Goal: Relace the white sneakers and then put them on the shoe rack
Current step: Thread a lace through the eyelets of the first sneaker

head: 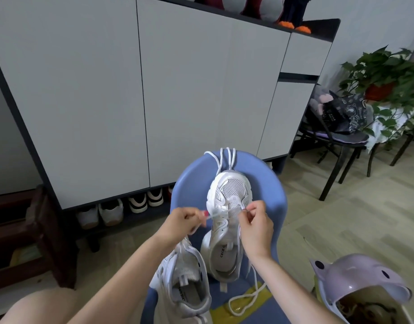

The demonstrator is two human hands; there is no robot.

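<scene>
Two white sneakers lie on a blue chair (275,202) in front of me. The far sneaker (230,190) points its toe away from me. My left hand (181,222) pinches one end of its white lace (215,213) to the left of the eyelets. My right hand (257,220) pinches the other part of that lace at the eyelets on the right side. A loose length of lace trails down the seat (245,300). More white laces (227,157) hang over the chair back. The near sneaker (185,281) rests by my left forearm, its opening up.
A grey shoe cabinet (108,101) stands behind the chair, with an open bottom shelf (122,208) holding several shoes. A lilac helmet (360,284) sits at the lower right. A black chair with a bag (341,115) and a potted plant (383,73) stand at the right. Dark wooden furniture (38,235) is at the left.
</scene>
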